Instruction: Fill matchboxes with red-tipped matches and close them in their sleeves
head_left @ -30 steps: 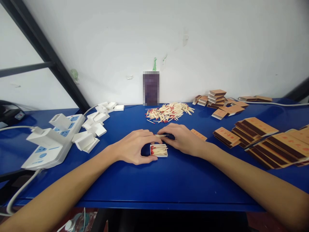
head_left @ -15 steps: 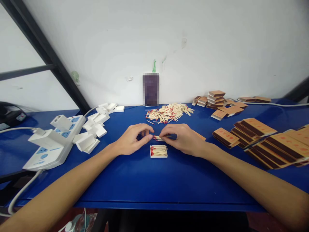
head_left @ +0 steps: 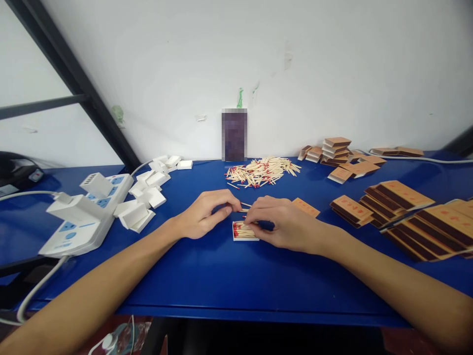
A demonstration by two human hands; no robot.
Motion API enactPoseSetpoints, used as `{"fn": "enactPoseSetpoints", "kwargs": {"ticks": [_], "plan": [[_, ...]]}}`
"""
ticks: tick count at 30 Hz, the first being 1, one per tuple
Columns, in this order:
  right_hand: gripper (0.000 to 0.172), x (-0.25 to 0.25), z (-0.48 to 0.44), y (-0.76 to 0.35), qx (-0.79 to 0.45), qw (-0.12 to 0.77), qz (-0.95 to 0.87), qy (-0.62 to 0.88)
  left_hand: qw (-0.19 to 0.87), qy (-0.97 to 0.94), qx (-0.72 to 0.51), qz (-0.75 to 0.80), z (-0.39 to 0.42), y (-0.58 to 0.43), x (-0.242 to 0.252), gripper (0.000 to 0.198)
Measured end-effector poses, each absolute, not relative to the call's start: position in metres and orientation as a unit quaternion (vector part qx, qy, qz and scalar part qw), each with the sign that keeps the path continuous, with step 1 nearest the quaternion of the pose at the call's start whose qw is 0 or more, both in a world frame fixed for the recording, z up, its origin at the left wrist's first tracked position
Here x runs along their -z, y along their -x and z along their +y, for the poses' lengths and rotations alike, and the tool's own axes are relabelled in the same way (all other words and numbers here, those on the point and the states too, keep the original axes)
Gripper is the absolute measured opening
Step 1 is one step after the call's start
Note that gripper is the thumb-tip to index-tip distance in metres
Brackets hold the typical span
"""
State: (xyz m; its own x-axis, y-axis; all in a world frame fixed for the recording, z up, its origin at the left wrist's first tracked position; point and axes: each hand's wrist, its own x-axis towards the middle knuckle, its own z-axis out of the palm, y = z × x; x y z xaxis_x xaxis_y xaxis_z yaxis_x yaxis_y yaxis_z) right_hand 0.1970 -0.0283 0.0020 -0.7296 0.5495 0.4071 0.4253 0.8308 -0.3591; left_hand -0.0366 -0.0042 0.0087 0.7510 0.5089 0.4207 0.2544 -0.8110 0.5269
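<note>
An inner matchbox tray (head_left: 246, 239) lies on the blue table between my hands, filled with red-headed matches (head_left: 240, 230). My right hand (head_left: 284, 224) bends over the tray's right end, its fingers pinched on matches at the tray; its grip is partly hidden. Just left of it, my left hand (head_left: 209, 214) has thumb and index finger curled close together beside a few loose matches (head_left: 245, 205). What lies between those left fingertips cannot be made out. Behind both hands spreads a large heap of matches (head_left: 262, 171).
Several white empty trays (head_left: 148, 190) lie left, beside a white power strip (head_left: 92, 212) with plugs and cables. Orange-brown matchbox sleeves (head_left: 399, 195) are stacked at right, more at back right (head_left: 336, 148). One sleeve (head_left: 306, 207) lies behind my right hand. A wall closes the back.
My right hand has moved toward me, from the loose matches behind the tray down onto the tray. My left hand stays near the loose matches. The view has shifted slightly.
</note>
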Motion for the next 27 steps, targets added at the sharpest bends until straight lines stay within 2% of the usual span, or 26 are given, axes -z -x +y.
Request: {"fn": "enactPoseSetpoints", "kwargs": {"ticks": [10, 15, 18, 27], "plan": [[0.015, -0.012, -0.030, -0.202, -0.129, 0.252, -0.922, 0.263, 0.132, -0.946, -0.182, 0.235, -0.004, 0.035, -0.002, 0.019], [0.007, -0.023, -0.029, -0.212, -0.062, 0.140, -0.934, 0.323, 0.131, -0.947, -0.171, 0.239, -0.006, 0.034, -0.004, 0.021], [0.008, -0.024, -0.028, -0.214, -0.074, 0.106, -0.934, 0.334, 0.131, -0.949, -0.176, 0.227, -0.010, 0.033, -0.004, 0.034], [0.011, -0.020, -0.024, -0.214, -0.086, 0.112, -0.938, 0.318, 0.127, -0.953, -0.173, 0.213, -0.015, 0.028, -0.004, 0.033]]}}
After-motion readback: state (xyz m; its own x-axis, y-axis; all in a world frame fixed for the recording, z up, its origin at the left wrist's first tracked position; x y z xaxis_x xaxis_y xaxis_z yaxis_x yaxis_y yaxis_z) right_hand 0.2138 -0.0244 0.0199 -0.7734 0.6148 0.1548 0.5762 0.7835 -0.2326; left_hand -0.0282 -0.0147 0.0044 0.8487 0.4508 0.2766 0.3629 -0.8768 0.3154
